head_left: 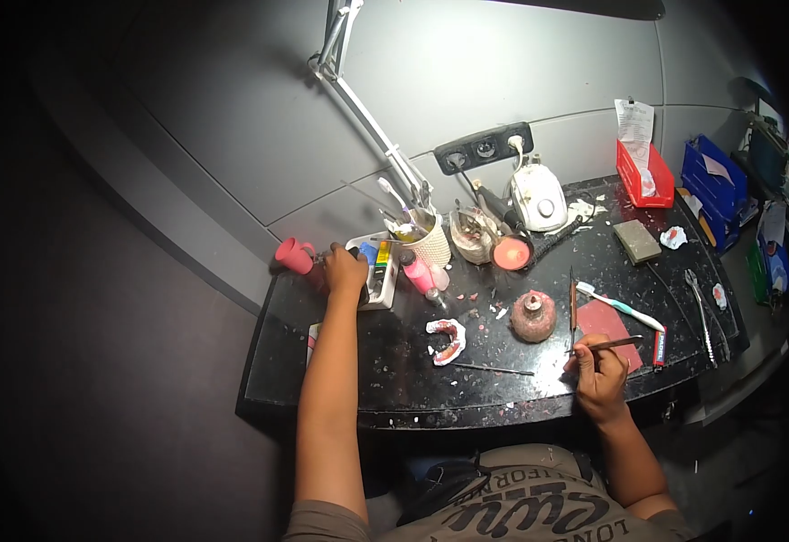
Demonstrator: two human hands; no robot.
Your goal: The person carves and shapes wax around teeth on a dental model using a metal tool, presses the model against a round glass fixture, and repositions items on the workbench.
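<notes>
My left hand (346, 271) reaches to the back left of the bench, between a pink mug (295, 256) and a white tray (385, 295) of small items. Its fingers are curled; what they hold, if anything, is hidden. My right hand (601, 378) pinches a slim wax carver (618, 342) over a pink wax sheet (618, 327). A horseshoe-shaped dental model (449, 342) with pink wax lies mid-bench, near a thin metal instrument (494, 369). Beyond my right hand stand a round, wax-smeared burner (533, 316), a brown-handled tool (573, 303) and a toothbrush (625, 309).
A woven cup (429, 246) of tools, a pink bottle (417, 271) and a white device (539, 200) stand at the back. Red (644, 176) and blue bins (715, 194) sit at the right. Pliers (701, 316) lie near the right edge. A lamp arm (367, 117) rises behind.
</notes>
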